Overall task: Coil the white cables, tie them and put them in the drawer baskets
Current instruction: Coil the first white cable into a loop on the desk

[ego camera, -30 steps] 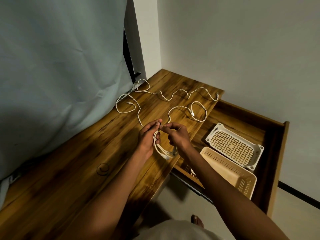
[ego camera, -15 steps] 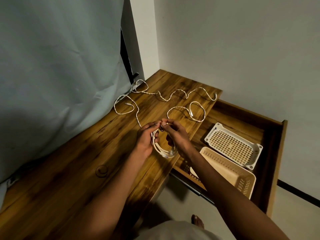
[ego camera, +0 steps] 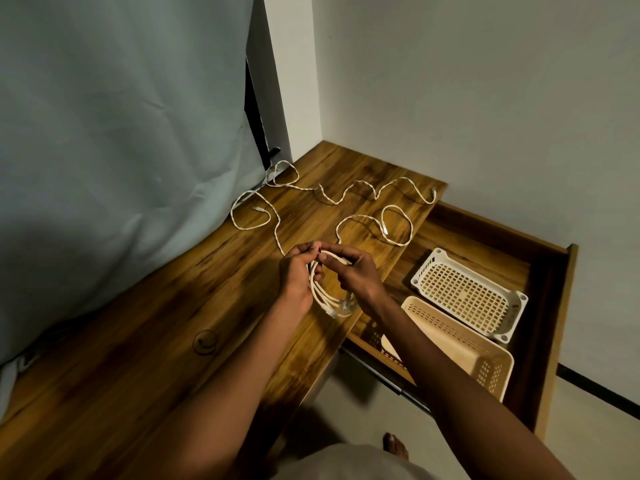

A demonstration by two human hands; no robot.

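White braided cord, thin and limp, was my read of the coil: light, soft, with no stiffness to hold a loop by itself, so I judged it would spring open if let go before tying. Best hold looked to be the top of the loops, where all strands cross, pinched together.

Left of the coil, the left hand curled round the bundle's left side, fingertips meeting the strands at the top. I counted several loops hanging between the hands, low ends resting near the desk edge. A small dark bit sat at the pinch; I could not tell whether it was a tie.

Right of the coil, the right hand pinched the upper strand between thumb and fingers, wrist over the desk edge.

Beyond the coil, loose cables lay snaked across the far desk, kinked and twisted, plugs showing at some ends; one strand ran from the hands back toward them.

Right of the coil and lower, the open drawer held a white basket and, nearer me, a cream basket, side by side. I saw no cable in the white one; the cream one's inside was partly hidden by the right arm.
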